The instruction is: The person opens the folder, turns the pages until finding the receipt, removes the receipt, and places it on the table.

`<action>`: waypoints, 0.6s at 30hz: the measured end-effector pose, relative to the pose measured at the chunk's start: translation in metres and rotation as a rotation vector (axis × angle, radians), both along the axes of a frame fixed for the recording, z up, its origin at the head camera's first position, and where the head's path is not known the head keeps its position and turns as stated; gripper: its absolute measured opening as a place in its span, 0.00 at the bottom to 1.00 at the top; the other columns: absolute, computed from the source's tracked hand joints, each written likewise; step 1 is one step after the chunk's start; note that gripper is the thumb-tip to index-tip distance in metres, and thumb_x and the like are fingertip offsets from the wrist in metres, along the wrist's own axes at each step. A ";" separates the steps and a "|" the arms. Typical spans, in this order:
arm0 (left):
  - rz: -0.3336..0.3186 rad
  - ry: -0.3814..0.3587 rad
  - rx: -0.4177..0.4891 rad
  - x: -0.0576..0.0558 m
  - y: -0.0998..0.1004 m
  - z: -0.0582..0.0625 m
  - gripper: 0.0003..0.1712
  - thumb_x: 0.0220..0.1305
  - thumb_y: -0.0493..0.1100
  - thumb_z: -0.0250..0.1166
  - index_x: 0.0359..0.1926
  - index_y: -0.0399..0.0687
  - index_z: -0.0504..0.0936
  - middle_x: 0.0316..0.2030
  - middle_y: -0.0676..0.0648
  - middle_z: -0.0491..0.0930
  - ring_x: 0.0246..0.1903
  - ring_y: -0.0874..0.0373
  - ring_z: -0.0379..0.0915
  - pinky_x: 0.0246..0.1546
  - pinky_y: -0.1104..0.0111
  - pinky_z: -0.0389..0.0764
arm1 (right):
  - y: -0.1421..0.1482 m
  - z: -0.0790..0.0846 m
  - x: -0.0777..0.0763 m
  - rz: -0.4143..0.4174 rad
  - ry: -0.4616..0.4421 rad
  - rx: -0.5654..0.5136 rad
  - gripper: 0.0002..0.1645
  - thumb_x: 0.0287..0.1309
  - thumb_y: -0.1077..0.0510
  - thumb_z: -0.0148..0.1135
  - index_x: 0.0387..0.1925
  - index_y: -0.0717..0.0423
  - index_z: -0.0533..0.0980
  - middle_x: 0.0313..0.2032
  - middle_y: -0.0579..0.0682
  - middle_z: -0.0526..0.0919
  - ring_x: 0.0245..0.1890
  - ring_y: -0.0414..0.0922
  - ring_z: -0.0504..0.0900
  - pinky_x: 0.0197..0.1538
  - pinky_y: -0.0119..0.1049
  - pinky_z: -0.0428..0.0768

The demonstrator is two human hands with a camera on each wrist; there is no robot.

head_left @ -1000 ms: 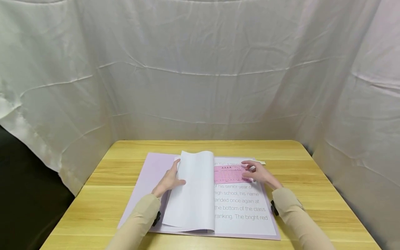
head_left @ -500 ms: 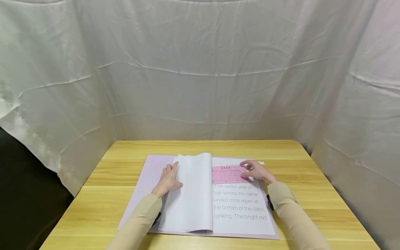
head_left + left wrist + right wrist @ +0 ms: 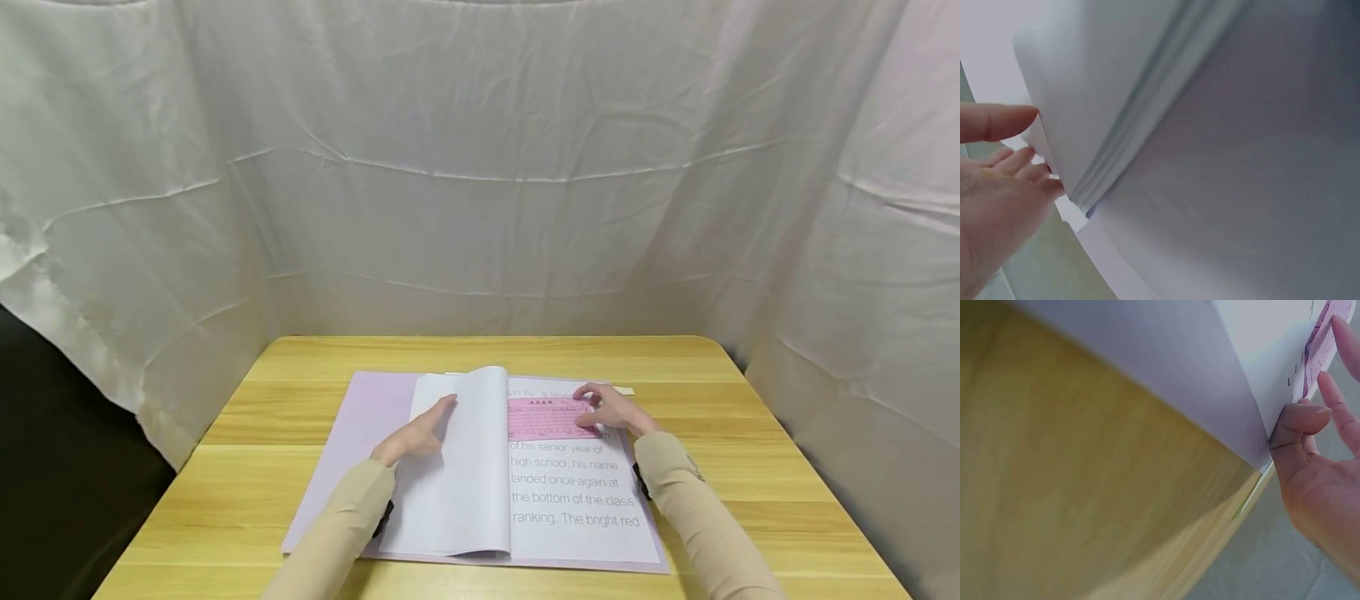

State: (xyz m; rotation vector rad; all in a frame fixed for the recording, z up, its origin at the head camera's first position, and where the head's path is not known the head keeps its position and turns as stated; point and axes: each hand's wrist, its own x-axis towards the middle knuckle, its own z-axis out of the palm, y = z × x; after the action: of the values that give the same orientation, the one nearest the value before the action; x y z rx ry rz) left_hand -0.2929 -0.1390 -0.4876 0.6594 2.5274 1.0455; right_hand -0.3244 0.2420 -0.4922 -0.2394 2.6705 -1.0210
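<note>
An open book [image 3: 570, 542] with a lilac cover lies on the table. Its left-hand pages [image 3: 457, 500] are blank white and bulge near the spine; the right page carries large English print. My left hand [image 3: 416, 437] is over the blank pages, fingers extended toward the spine. In the left wrist view its thumb [image 3: 1004, 122] comes right to the page edge. On the upper right page lies a pink slip [image 3: 543, 418] printed with a grid. My right hand [image 3: 611, 408] has its fingertips at the slip's right end, fingers bent and spread; they cover that end.
The wooden table [image 3: 750, 483] shows around the book. A small pale strip [image 3: 624, 391] sticks out past the book's upper right corner. Grey-white curtains [image 3: 480, 208] hang behind and at both sides, with a black area [image 3: 60, 467] at lower left.
The blank pages have settled lower and flatter on the left. My left hand has moved from their left edge onto them, toward the spine. The right hand stays at the pink slip.
</note>
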 end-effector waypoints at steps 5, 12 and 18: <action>0.021 -0.080 0.004 0.000 -0.004 -0.001 0.50 0.51 0.22 0.51 0.78 0.31 0.46 0.78 0.31 0.48 0.79 0.35 0.41 0.79 0.44 0.44 | -0.002 0.001 0.000 -0.006 0.000 0.012 0.30 0.53 0.57 0.75 0.56 0.61 0.75 0.50 0.65 0.73 0.47 0.56 0.72 0.48 0.45 0.72; 0.062 -0.148 0.034 0.001 -0.007 0.000 0.47 0.59 0.29 0.56 0.79 0.38 0.49 0.79 0.35 0.48 0.80 0.38 0.38 0.79 0.42 0.43 | -0.003 0.002 0.001 -0.015 -0.014 0.025 0.33 0.53 0.56 0.75 0.58 0.61 0.73 0.50 0.65 0.71 0.46 0.56 0.71 0.47 0.45 0.72; 0.054 -0.152 0.057 0.002 -0.007 0.000 0.46 0.61 0.30 0.57 0.78 0.38 0.50 0.79 0.34 0.49 0.79 0.37 0.39 0.79 0.42 0.44 | -0.004 0.002 0.000 -0.006 -0.007 0.037 0.35 0.53 0.55 0.76 0.59 0.60 0.71 0.49 0.64 0.72 0.45 0.55 0.72 0.45 0.43 0.72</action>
State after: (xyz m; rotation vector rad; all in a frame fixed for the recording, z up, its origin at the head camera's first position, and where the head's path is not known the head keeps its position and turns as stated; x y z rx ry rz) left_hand -0.2910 -0.1459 -0.4877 0.5086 2.4047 1.1450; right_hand -0.3239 0.2384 -0.4897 -0.2196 2.6826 -0.9711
